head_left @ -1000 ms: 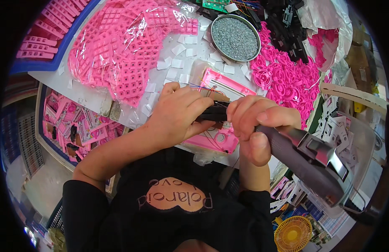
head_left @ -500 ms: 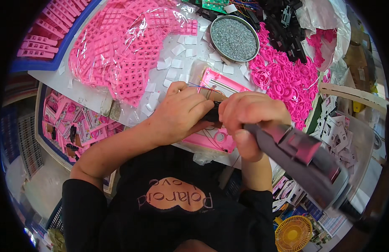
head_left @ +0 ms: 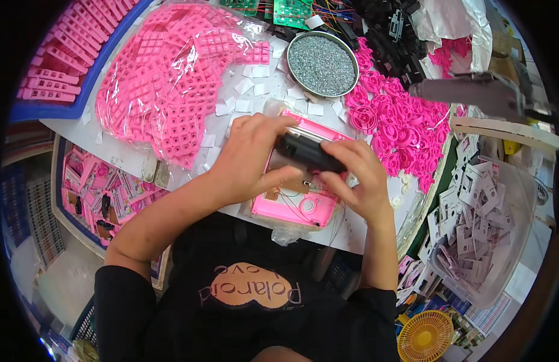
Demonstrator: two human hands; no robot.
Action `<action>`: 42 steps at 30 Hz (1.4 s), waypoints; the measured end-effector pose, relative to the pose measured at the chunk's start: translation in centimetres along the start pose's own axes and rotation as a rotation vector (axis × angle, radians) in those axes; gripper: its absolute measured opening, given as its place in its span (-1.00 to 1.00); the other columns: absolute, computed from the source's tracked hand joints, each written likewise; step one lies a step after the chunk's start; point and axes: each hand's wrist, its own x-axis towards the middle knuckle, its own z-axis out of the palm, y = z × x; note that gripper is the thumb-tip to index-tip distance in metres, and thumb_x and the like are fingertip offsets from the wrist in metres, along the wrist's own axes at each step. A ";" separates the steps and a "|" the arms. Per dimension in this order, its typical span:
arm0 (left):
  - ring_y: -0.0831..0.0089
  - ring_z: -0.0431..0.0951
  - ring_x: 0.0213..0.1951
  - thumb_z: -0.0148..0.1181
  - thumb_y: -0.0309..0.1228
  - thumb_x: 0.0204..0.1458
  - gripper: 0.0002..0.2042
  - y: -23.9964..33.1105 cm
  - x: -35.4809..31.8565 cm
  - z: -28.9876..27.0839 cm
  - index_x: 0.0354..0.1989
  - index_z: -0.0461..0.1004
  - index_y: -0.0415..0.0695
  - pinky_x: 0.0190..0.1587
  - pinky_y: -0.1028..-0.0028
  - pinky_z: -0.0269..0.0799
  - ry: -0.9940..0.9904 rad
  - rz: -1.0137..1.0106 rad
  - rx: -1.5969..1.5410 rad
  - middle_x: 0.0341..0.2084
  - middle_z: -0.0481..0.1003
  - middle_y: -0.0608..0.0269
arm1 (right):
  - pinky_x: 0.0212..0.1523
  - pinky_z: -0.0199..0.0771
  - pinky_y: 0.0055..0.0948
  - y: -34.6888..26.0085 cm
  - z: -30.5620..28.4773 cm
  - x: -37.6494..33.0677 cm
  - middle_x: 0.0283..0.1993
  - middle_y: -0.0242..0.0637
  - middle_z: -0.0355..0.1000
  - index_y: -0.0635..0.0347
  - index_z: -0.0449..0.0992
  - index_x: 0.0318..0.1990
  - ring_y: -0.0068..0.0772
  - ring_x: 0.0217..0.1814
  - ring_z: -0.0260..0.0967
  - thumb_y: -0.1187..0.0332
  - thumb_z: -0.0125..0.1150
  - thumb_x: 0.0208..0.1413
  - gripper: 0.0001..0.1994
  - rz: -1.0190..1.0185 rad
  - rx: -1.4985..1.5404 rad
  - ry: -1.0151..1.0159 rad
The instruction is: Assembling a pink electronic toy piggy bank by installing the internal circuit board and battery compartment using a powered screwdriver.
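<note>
A pink plastic toy housing (head_left: 303, 208) lies on the white table (head_left: 128, 148) in front of me. Over it I hold a small black plastic part (head_left: 308, 152) with both hands. My left hand (head_left: 255, 160) grips its left end and also rests on the pink housing. My right hand (head_left: 358, 178) pinches its right end with thumb and fingers. The grey electric screwdriver (head_left: 469, 90) hangs free at the upper right, away from my hands.
A round metal dish of small screws (head_left: 323, 57) stands behind the housing. A clear bag of pink grid parts (head_left: 183, 78) lies left; pink round parts (head_left: 400, 127) and black parts (head_left: 388, 24) right. A clear bin of white cards (head_left: 478, 235) sits far right.
My right hand has let go of the grey screwdriver, which swung up to the upper right. That hand now holds the black part together with my left hand.
</note>
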 end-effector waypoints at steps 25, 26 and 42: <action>0.19 0.43 0.02 0.38 -0.22 -0.07 -0.43 2.8 1.1 0.7 0.15 0.48 -0.15 0.07 0.09 0.23 -0.031 0.100 0.525 -0.03 0.45 0.16 | 0.01 0.45 -0.16 1.7 0.2 1.0 0.00 -0.19 0.53 0.25 0.57 -0.07 -0.05 0.01 0.44 0.46 0.47 -0.13 -0.61 0.075 -0.191 0.003; 0.17 0.45 0.02 0.37 -0.23 -0.07 -0.49 2.6 1.8 0.3 0.09 0.53 -0.14 0.05 0.08 0.26 -0.056 0.127 0.540 -0.05 0.48 0.15 | 0.04 0.45 -0.20 2.1 -1.1 1.3 0.04 -0.20 0.53 0.26 0.56 -0.03 -0.08 0.05 0.44 0.44 0.48 -0.11 -0.58 0.068 -0.162 -0.059; 0.27 0.67 -0.17 0.18 -0.41 0.02 -0.84 -2.5 18.4 1.4 -0.34 0.71 0.01 -0.08 0.19 0.34 -0.272 -0.060 0.907 -0.32 0.68 0.21 | -0.11 0.44 -0.18 -4.6 -6.8 7.3 -0.29 -0.18 0.43 0.31 0.21 0.34 -0.38 -0.30 0.39 0.19 0.37 0.13 -0.30 0.032 0.917 0.068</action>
